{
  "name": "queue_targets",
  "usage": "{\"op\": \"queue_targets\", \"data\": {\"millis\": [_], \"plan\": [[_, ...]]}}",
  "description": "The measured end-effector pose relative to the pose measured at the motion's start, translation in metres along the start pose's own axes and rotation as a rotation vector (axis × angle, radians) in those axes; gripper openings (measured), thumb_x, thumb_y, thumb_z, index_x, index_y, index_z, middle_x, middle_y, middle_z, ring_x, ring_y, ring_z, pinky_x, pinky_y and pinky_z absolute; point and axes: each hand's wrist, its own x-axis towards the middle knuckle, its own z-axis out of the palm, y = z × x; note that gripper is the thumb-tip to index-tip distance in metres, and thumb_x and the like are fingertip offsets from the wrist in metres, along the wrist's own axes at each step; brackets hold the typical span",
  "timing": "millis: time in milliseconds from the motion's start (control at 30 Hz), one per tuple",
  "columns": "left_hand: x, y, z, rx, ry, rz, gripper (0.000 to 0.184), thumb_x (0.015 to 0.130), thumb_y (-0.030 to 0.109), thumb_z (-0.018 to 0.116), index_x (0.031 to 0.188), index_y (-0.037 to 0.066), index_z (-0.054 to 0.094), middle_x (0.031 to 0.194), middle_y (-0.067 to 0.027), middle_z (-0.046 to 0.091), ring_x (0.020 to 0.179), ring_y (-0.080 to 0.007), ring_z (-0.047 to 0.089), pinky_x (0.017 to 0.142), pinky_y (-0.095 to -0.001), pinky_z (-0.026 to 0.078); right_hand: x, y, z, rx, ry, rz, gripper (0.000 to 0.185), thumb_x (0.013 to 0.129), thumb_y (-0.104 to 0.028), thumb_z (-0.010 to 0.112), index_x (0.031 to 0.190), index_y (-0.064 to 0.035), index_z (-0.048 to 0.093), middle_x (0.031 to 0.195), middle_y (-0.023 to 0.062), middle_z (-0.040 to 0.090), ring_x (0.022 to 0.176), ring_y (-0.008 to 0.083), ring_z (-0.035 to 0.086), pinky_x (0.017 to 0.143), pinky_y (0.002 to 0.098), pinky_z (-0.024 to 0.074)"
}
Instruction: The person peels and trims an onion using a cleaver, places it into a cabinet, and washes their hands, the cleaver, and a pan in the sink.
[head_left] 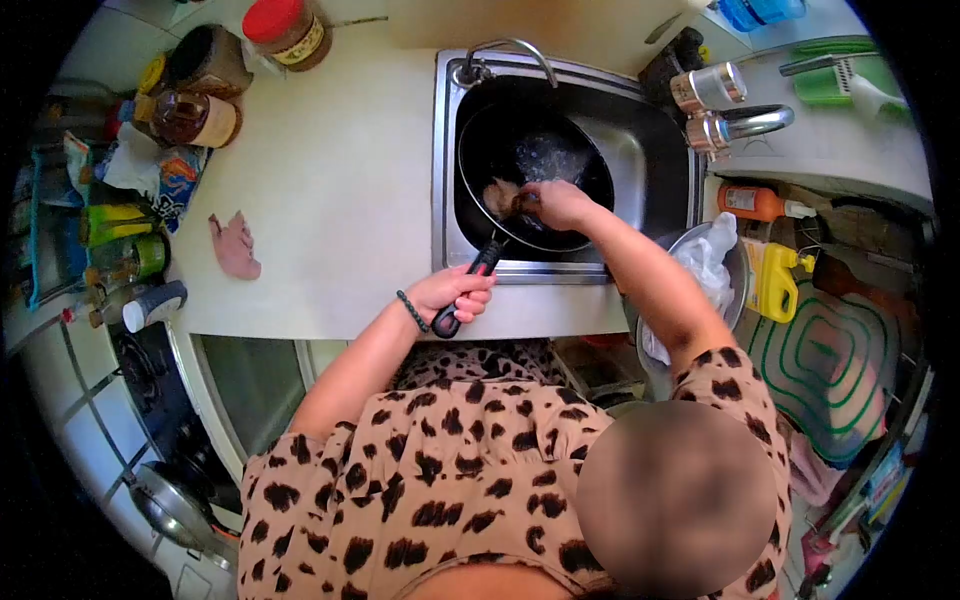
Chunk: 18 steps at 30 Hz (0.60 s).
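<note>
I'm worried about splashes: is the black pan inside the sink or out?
Inside: the pan lies within the sink; its handle, in the left hand, crosses the front edge.

Handle (pixel 487 258) in left hand (pixel 455 293): black with red accents. Pan (pixel 535 130), ahead of grip: black. Sink (pixel 560 268), beyond grip: silver-grey. Countertop (pixel 330 190), left of grip: off-white. Garment (pixel 430 470), behind grip: tan — irregular black blotches. Right of grip: orange bottle (pixel 752 202), yellow jug (pixel 783 285), mat (pixel 825 350) — green concentric lines.
</note>
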Motion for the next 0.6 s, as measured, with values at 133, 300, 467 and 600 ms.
{"op": "queue_targets", "data": {"millis": [133,300,467,600], "plan": [[0.000,0.011,-0.002,0.023,0.064,-0.008,0.005,0.096,0.009,0.046,0.097,0.011,0.041,0.062,0.0044,0.036,0.044,-0.0019,0.033,0.037,-0.0173,0.028,0.001,0.011,-0.007,0.055,0.202,0.340,0.034,0.087,-0.016,0.047,0.119,-0.0093,0.053,0.108,0.0187,0.063,0.102,0.0362,0.060,0.085,0.0442,0.0484],[-0.011,0.012,-0.006,0.194,0.097,-0.007,0.010,0.095,0.010,0.049,0.095,0.012,0.039,0.062,0.0048,0.037,0.044,-0.0018,0.033,0.036,-0.0175,0.028,-0.045,0.026,0.010,0.637,0.687,0.276,0.039,0.089,-0.025,0.052,0.124,-0.0073,0.050,0.099,0.0198,0.064,0.094,0.0334,0.063,0.078,0.0403,0.0487],[-0.038,0.008,0.009,0.270,0.039,0.012,0.008,0.094,0.009,0.048,0.097,0.011,0.040,0.062,0.0052,0.034,0.044,-0.0016,0.031,0.036,-0.0171,0.027,-0.091,0.008,0.004,0.983,0.892,0.120,0.037,0.092,-0.013,0.047,0.129,-0.0101,0.045,0.073,0.0023,0.053,0.059,0.0082,0.046,0.052,0.0232,0.0385],[-0.067,0.007,0.022,0.274,0.101,-0.022,0.011,0.094,0.010,0.048,0.104,0.012,0.043,0.061,0.0059,0.033,0.044,-0.0014,0.030,0.036,-0.0169,0.026,-0.100,-0.006,-0.009,0.730,1.041,0.130,0.036,0.093,-0.011,0.045,0.129,-0.0080,0.043,0.076,0.0042,0.057,0.065,0.0106,0.053,0.058,0.0261,0.0429]]}}
